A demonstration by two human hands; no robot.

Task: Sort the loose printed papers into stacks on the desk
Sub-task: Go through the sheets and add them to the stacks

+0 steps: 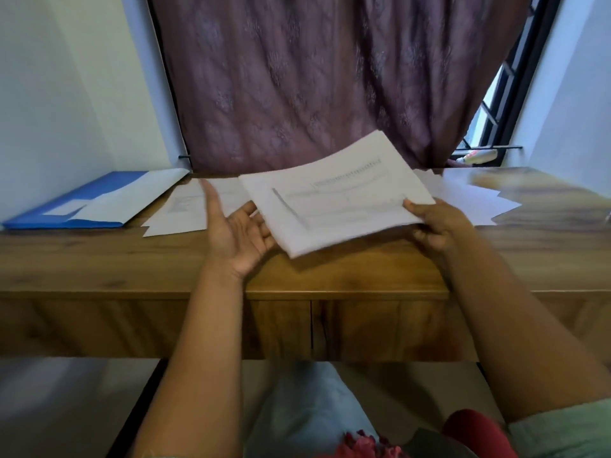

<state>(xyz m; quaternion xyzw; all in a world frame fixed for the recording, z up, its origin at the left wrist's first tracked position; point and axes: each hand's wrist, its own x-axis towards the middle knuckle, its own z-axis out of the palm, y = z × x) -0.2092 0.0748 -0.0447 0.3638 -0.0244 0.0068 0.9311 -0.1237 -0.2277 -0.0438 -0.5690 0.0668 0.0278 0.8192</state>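
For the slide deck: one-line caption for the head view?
Right hand grips a sheaf of papers above the desk; open left hand at its edge.

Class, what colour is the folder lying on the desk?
Blue, with a white sheet across it; the folder shows best in the head view.

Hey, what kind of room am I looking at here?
Probably a home study or bedroom corner: a wooden desk against a curtained window, with a blue folder and loose printed papers spread on it.

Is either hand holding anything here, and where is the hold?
The right hand pinches the stack of printed papers at its near right corner. The left hand, open, meets its left edge.
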